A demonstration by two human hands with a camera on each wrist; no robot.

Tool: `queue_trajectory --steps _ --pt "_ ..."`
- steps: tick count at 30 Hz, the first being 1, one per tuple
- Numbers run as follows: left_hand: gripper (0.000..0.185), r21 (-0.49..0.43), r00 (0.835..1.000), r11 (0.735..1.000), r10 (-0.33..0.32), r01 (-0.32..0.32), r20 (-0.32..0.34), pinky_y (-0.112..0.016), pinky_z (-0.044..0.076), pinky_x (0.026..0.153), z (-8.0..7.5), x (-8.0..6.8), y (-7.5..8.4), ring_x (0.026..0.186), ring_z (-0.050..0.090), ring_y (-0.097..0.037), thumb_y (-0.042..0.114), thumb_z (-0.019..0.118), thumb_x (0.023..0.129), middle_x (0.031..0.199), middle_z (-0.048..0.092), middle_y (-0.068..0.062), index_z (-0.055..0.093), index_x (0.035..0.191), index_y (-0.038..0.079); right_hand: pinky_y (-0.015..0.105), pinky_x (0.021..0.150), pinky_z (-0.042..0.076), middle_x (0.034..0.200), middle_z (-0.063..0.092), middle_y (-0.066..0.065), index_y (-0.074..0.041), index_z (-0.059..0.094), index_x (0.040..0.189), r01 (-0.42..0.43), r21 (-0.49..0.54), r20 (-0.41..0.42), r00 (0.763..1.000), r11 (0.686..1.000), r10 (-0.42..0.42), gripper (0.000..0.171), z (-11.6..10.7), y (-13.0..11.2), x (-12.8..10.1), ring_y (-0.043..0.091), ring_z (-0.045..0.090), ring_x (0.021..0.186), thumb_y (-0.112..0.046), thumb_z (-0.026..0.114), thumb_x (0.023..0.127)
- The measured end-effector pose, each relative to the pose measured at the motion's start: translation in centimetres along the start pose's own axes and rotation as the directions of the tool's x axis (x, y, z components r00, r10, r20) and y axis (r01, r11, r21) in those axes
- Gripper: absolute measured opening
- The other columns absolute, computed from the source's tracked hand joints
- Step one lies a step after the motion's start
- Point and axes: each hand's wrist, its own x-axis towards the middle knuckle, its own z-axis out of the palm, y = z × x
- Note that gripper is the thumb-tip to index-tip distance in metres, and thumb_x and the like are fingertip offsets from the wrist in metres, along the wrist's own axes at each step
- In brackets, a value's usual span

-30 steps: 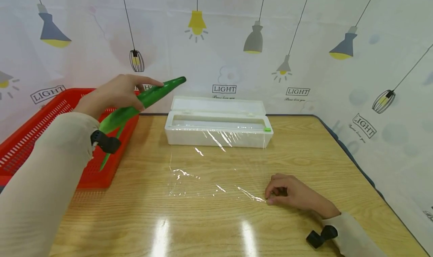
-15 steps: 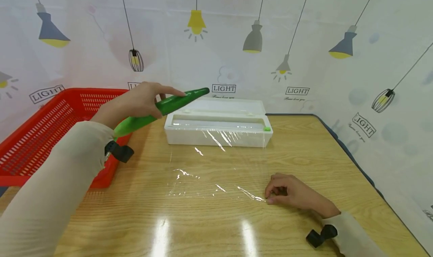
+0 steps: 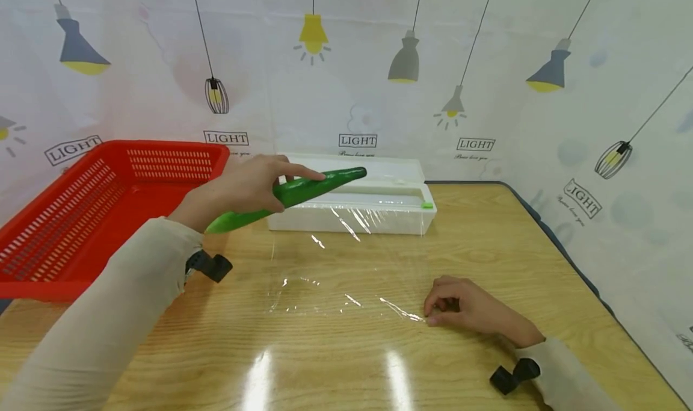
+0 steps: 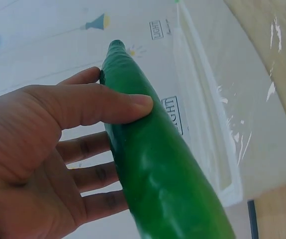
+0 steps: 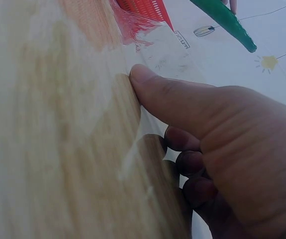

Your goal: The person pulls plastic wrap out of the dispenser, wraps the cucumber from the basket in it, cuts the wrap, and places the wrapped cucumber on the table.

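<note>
My left hand (image 3: pixel 265 185) grips a long green cucumber (image 3: pixel 325 182) in the air, its tip pointing right over the open white cling-film dispenser (image 3: pixel 390 212). In the left wrist view the thumb (image 4: pixel 108 107) lies across the cucumber (image 4: pixel 157 169), with the fingers behind it. A sheet of clear cling film (image 3: pixel 346 272) runs from the dispenser onto the wooden table (image 3: pixel 487 248). At the film's near right corner my right hand (image 3: pixel 440 315) rests with curled fingers, pinching the film edge against the table. The right wrist view shows the thumb (image 5: pixel 167 94) pressed down on the wood.
A red plastic basket (image 3: pixel 81 218) stands at the table's left, with its inside bare. A patterned backdrop closes off the back and right sides. The dispenser's lid (image 3: pixel 400 170) leans open toward the wall.
My left hand has carried the cucumber right and down, from above the red basket to in front of the dispenser. The right hand has stayed on the film corner.
</note>
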Motion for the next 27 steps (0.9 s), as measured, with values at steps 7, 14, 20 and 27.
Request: queue_trajectory --steps 7,14,20,27 --pt "0.074 -0.064 0.993 0.992 0.114 -0.111 0.037 -0.036 0.047 0.073 1.9 0.6 0.8 0.084 0.057 -0.025 -0.003 0.074 0.074 0.112 0.056 -0.007 0.055 0.134 0.036 0.026 0.053 0.041 0.076 0.052 -0.008 -0.021 0.068 0.092 0.012 0.006 -0.007 1.000 1.000 -0.012 0.023 -0.1 -1.0 0.3 0.015 0.046 0.063 -0.005 0.078 0.078" --pt "0.076 -0.067 0.983 0.983 0.177 -0.173 0.058 -0.033 0.048 0.072 4.0 1.2 1.6 0.089 0.054 -0.023 -0.005 0.076 0.073 0.115 0.056 -0.005 0.057 0.132 0.037 0.030 0.052 0.042 0.074 0.053 -0.001 -0.014 0.068 0.089 0.000 0.022 -0.001 1.000 1.000 0.000 0.022 -0.8 -3.5 1.2 0.020 0.047 0.062 0.001 0.077 0.076" --pt "0.078 -0.039 0.978 0.982 0.190 -0.187 0.083 -0.029 0.047 0.067 5.7 1.7 2.2 0.085 0.051 -0.020 -0.007 0.074 0.072 0.102 0.054 -0.003 0.057 0.132 0.040 0.031 0.052 0.041 0.075 0.052 -0.001 -0.014 0.067 0.090 0.036 0.040 -0.007 0.999 0.999 -0.036 0.024 -0.7 -3.4 1.2 0.019 0.046 0.063 0.003 0.076 0.076" --pt "0.080 -0.044 0.968 0.975 0.223 -0.219 0.114 -0.029 0.047 0.068 7.1 1.9 2.8 0.090 0.051 -0.019 -0.010 0.070 0.072 0.113 0.056 -0.001 0.056 0.132 0.040 0.031 0.052 0.041 0.075 0.052 -0.002 -0.014 0.067 0.089 0.027 0.032 -0.010 1.000 0.999 -0.026 0.024 -0.7 -3.3 1.2 0.019 0.046 0.063 0.003 0.077 0.076"
